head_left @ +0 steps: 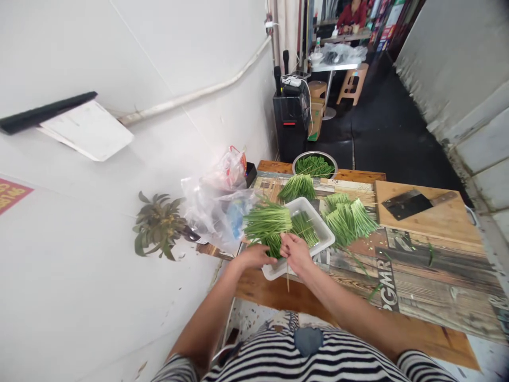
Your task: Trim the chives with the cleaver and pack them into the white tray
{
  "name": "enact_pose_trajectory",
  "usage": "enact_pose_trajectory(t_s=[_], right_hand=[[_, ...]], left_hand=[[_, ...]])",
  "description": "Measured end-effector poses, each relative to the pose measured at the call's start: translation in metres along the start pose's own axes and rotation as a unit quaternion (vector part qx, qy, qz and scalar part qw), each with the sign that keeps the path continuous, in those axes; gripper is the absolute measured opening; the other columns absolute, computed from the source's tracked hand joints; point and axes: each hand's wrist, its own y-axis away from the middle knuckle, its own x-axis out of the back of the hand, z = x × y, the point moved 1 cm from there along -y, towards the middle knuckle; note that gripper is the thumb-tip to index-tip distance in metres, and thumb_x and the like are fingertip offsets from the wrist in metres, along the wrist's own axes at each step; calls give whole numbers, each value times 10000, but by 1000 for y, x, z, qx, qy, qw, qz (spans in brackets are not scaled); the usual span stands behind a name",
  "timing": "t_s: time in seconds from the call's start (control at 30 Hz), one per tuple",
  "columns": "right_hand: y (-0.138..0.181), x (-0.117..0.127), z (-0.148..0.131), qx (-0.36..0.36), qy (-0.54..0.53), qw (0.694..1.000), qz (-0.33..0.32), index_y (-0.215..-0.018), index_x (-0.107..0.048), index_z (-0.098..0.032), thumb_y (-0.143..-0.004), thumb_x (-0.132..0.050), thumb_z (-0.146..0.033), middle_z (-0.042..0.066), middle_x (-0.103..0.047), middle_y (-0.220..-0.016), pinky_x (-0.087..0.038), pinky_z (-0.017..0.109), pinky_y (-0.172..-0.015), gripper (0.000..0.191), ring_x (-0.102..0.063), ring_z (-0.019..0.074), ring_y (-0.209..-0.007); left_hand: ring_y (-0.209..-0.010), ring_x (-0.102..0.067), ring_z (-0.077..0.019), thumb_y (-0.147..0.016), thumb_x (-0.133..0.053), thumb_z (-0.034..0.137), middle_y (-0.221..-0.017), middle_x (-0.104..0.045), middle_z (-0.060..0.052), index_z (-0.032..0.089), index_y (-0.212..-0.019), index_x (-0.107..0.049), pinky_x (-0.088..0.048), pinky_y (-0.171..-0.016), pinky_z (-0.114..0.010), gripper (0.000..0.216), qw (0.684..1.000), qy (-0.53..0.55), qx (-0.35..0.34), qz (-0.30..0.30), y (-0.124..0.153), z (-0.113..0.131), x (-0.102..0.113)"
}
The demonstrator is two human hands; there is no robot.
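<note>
My left hand (254, 256) is closed round the base of a fanned bunch of green chive stalks (267, 223), held over the near end of a white plastic tray (323, 225). My right hand (294, 250) pinches a thin skewer stick (288, 276) that hangs down from it, right beside the bunch. More cut chives lie inside the tray (304, 227). Other bunches rest on the table behind (298, 185) and to the right (348, 216).
A cleaver (411, 203) lies on a wooden cutting board (429, 220) at the right. A metal bowl of greens (315, 164) stands at the far edge. Plastic bags (218, 204) and a small plant (159, 225) crowd the left by the wall. A person sits far back.
</note>
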Motion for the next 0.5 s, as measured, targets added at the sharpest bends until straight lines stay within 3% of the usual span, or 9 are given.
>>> enact_pose_trajectory(t_s=[0.1,0.17,0.23,0.33,0.5], right_hand=[[-20,7,23,-9,-28,1000,-2,-606,-342,-201,-587,-825,-398,-119,-303,-481,-183,184,-404,522,-182,12,-428],[-34,17,36,-18,-46,999,5,-615,-334,-202,-612,-812,-389,-122,-285,-479,-175,180,-412,512,-174,16,-434],[-45,29,47,-27,-59,998,17,-628,-338,-204,-642,-794,-385,-122,-274,-478,-174,179,-418,490,-172,22,-439],[-58,48,59,-34,-69,996,37,-675,-405,-202,-677,-773,-399,-121,-277,-483,-180,179,-423,417,-165,29,-443],[-62,77,58,-21,-80,994,71,-777,-488,-193,-681,-771,-405,-121,-301,-508,-214,187,-431,366,-181,31,-441]], left_hand=[[-1080,-639,-225,-699,-787,378,-1114,-689,-105,194,-1095,-652,-515,-926,-320,457,959,275,-42,-60,-10,-2,12],[-1102,-629,-206,-774,-726,427,-1153,-671,-123,171,-1053,-654,-512,-944,-307,384,923,381,-53,-12,-25,3,6],[-1085,-637,-185,-850,-642,441,-1136,-678,-119,167,-1014,-651,-530,-920,-285,319,895,441,-43,53,-43,11,-6],[-997,-668,-160,-885,-622,327,-1080,-700,-90,173,-1027,-631,-565,-841,-254,210,854,502,-17,137,-69,26,-24],[-930,-685,-143,-841,-660,150,-1028,-715,-65,171,-1052,-603,-576,-806,-249,220,824,533,-27,189,-92,45,-50]])
